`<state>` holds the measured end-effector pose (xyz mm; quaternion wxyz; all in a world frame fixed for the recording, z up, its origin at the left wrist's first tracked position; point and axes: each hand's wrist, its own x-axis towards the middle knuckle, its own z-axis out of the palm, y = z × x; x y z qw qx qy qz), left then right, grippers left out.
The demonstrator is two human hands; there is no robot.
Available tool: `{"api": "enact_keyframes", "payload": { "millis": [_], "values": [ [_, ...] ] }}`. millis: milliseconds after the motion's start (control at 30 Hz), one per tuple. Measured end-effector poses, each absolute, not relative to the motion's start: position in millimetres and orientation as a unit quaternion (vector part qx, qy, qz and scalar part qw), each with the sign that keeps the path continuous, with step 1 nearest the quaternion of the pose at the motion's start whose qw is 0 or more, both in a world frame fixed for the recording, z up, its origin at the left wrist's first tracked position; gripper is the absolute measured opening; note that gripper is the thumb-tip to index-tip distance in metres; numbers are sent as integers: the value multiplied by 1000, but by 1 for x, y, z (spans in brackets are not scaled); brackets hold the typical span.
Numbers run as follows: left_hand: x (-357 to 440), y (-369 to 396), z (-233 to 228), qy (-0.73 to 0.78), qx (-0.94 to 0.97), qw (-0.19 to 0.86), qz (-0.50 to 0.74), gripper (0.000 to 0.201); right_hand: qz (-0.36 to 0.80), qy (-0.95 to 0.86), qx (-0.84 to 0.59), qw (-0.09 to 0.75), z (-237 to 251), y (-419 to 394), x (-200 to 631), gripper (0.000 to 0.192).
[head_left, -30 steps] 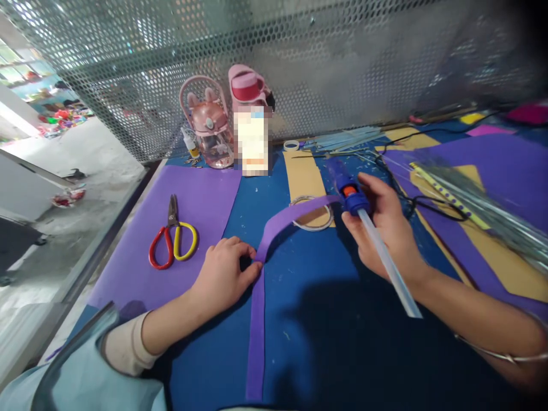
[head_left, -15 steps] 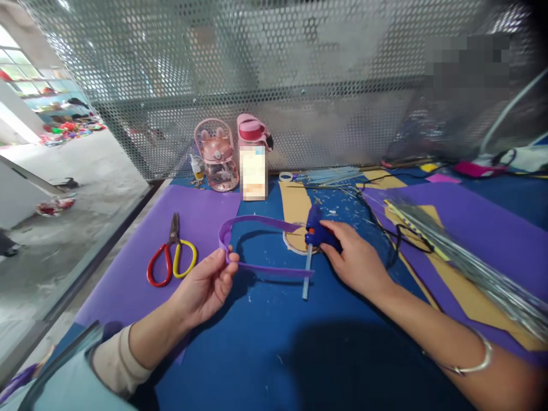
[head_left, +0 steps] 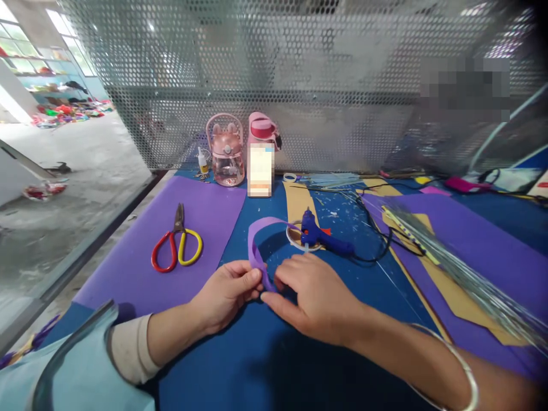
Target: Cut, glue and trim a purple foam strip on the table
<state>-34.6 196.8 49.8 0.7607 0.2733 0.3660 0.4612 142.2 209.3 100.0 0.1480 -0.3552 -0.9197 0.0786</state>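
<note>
My left hand (head_left: 229, 291) pinches a narrow purple strip (head_left: 257, 242) between thumb and fingers. The strip curves up and back in an open loop, its far end reaching toward the glue gun. My right hand (head_left: 319, 297) has its thumb and index finger closed about the strip's near end, close to my left fingertips. Just beyond my right hand, a blue hot glue gun (head_left: 327, 240) rests on a ring-shaped roll (head_left: 293, 240), nozzle pointing away. Scissors (head_left: 177, 237) with one red and one yellow handle lie left of my left hand, blades slightly apart.
Purple sheet (head_left: 205, 211) covers the table's left side. A pink-lidded bottle (head_left: 229, 162), a second pink bottle (head_left: 262, 127) and a small glue bottle (head_left: 202, 162) stand before the perforated metal panel (head_left: 308, 57). A black cord (head_left: 377, 260) and bundled thin wires (head_left: 479, 279) lie right.
My right hand has let go of the glue gun, which now lies on the ring-shaped roll, and has come left to the strip's near end. My left hand has shifted slightly right and nearer.
</note>
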Motion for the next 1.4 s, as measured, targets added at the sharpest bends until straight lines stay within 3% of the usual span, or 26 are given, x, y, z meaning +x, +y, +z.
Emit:
{"api": "enact_keyframes", "payload": {
  "millis": [167, 400, 833, 1133, 1267, 1400],
  "values": [
    [-35, 194, 45, 345, 285, 773, 449, 25, 116, -934, -275, 197, 81, 210, 137, 36],
    [-34, 192, 43, 332, 336, 774, 423, 22, 260, -892, -325, 176, 89, 205, 145, 34],
    [-34, 191, 43, 338, 337, 766, 431, 20, 271, -890, -306, 205, 84, 211, 143, 34],
    [-33, 189, 44, 333, 345, 760, 439, 20, 279, -900, -307, 133, 92, 211, 143, 33],
    [-33, 190, 49, 340, 317, 753, 467, 23, 213, -922, -301, 115, 91, 204, 150, 38],
    [-34, 192, 52, 354, 303, 751, 469, 27, 166, -936, -269, 151, 85, 199, 154, 39]
  ]
}}
